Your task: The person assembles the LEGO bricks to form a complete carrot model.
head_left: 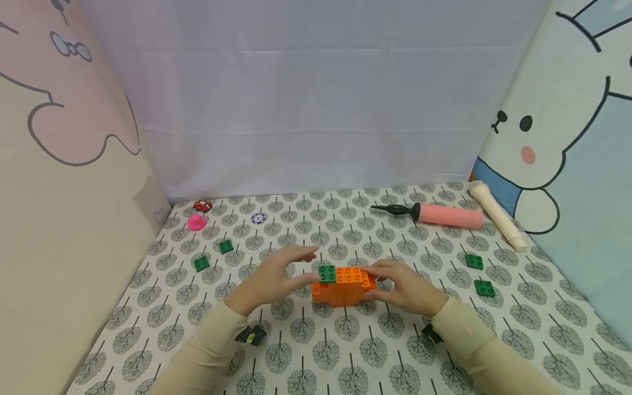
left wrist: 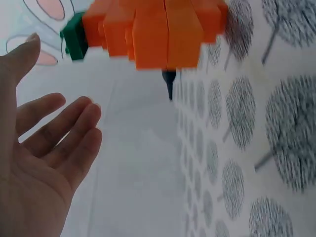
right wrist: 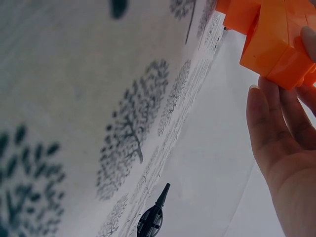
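Note:
An assembly of orange toy building bricks (head_left: 344, 293) stands in the middle of the table, stepped at its sides. A green brick (head_left: 327, 273) sits on its top left; the left wrist view shows that green brick (left wrist: 75, 37) at one edge. My left hand (head_left: 278, 277) is just left of the assembly, thumb near the green brick, fingers parted and nothing gripped. On the other side my right hand (head_left: 407, 285) holds the orange bricks' right end between thumb and fingers. In the right wrist view its fingers (right wrist: 279, 116) lie against the orange bricks (right wrist: 276, 44).
Loose green bricks lie left (head_left: 201, 263) and right (head_left: 485, 288). Further back are a pink duck (head_left: 196, 222), a red toy car (head_left: 202, 206), a poker chip (head_left: 259, 218), a pink hand pump (head_left: 449, 215) and a cream stick-like object (head_left: 496, 215). Printed curtains (head_left: 316, 93) enclose the table.

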Demonstrator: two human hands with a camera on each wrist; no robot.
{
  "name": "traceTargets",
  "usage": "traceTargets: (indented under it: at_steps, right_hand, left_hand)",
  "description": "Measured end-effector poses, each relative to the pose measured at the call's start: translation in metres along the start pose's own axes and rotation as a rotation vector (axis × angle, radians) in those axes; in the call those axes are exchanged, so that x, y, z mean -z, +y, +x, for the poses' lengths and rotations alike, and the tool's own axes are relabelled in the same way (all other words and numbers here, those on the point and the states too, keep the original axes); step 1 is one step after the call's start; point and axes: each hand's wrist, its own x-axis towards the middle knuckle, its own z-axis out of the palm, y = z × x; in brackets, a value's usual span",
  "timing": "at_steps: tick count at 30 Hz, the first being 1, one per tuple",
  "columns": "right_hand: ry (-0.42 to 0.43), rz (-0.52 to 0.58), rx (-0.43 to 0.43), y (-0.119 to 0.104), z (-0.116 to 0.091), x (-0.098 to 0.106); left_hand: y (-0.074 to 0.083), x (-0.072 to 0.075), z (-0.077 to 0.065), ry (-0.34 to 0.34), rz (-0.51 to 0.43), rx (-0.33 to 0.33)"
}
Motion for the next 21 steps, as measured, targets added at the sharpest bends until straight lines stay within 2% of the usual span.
traceTargets:
  at_steps: [3,5,10,12,15,18,21]
  right_hand:
    - [0.006,-0.005,-0.002,0.000,0.000,0.000]
    - [0.007,-0.002,-0.006,0.001,0.000,0.000]
    - [-0.002,0.009,-0.028,0.002,-0.002,-0.002]
    - [-0.002,0.004,-0.032,0.002,-0.002,-0.003]
    - [0.003,-0.007,-0.028,0.002,-0.003,-0.003]
    - [0.005,-0.016,-0.024,0.001,-0.002,-0.002]
    - [0.003,-0.025,-0.024,0.001,-0.001,-0.001]
  left_hand:
    - [-0.030,0.018,-0.011,0.036,0.044,0.147]
    - [-0.055,0.033,-0.022,0.052,0.091,0.246]
    - [-0.117,0.067,-0.063,0.056,0.212,0.445]
    - [-0.133,0.078,-0.080,0.051,0.254,0.492]
    - [-0.147,0.088,-0.097,0.037,0.288,0.544]
    - [-0.155,0.092,-0.105,0.030,0.308,0.553]
    - [-0.162,0.092,-0.110,0.029,0.308,0.532]
